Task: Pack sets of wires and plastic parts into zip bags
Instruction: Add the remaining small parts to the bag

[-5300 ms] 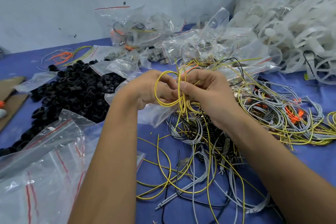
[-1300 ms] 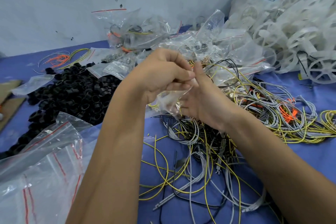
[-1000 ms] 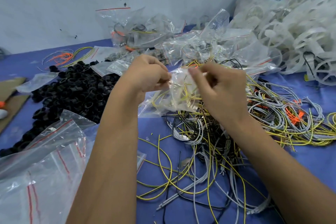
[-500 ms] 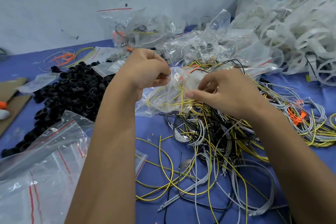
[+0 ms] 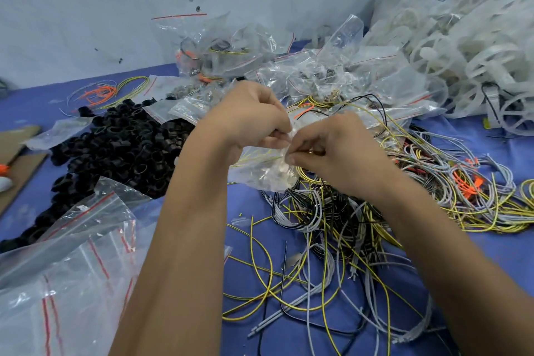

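A small clear zip bag [image 5: 260, 170] with yellow wire inside hangs above the blue table between my hands. My left hand [image 5: 251, 121] pinches its top edge from the left. My right hand [image 5: 332, 150] pinches the same top edge from the right, fingertips almost touching the left ones. Below and to the right lies a tangle of yellow, grey and black wires [image 5: 341, 228]. A heap of black plastic rings [image 5: 121, 147] sits to the left.
Empty zip bags with red stripes [image 5: 66, 269] lie at the near left. Filled bags [image 5: 289, 66] pile up at the back by the wall. White plastic wheel parts [image 5: 468, 46] fill the back right. Cardboard [image 5: 14, 153] lies at the far left edge.
Earlier both hands coiled a yellow wire; it now sits inside the bag. In the last half second my right hand moved left along the bag's top, close to my left hand.
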`<state>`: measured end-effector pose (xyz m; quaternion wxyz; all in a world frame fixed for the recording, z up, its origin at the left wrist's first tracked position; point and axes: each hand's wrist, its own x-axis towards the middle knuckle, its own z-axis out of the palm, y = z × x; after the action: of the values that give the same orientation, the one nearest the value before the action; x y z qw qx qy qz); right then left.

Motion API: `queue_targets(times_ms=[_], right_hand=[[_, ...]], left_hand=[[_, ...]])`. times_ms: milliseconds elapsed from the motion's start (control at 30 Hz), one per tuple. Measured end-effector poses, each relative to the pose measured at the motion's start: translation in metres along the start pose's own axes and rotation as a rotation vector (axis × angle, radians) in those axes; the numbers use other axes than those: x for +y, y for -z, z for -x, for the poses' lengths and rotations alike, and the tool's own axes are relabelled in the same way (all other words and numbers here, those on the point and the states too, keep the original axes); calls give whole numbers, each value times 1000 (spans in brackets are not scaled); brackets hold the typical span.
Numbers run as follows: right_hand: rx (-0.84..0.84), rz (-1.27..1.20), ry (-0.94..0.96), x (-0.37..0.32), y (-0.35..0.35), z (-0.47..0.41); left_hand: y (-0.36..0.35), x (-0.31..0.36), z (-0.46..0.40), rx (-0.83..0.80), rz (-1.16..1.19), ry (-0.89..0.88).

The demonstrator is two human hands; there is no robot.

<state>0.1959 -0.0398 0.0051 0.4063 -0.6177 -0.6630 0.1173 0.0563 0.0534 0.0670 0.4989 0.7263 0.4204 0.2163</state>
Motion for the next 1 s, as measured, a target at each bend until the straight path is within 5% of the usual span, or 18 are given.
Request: queue_targets(times_ms=[233,400,567,667,833,1000], right_hand=[[102,123,138,-8,-27,4],[-121,264,254,-8,-33,1],[-199,201,31,-2,-38,3],[-126,287,158,-2,-33,0],[247,232,371,1,-19,0],[535,132,200,0,-14,2]], left_hand=[[2,12,9,-175,-5,-6],[5,17,21,-344,49,-62],[6,18,24,-482,81,-106],[3,12,16,-361,112,-49],[14,-6,-1,-9,187,24],[37,-17,-7,188,378,-24]])
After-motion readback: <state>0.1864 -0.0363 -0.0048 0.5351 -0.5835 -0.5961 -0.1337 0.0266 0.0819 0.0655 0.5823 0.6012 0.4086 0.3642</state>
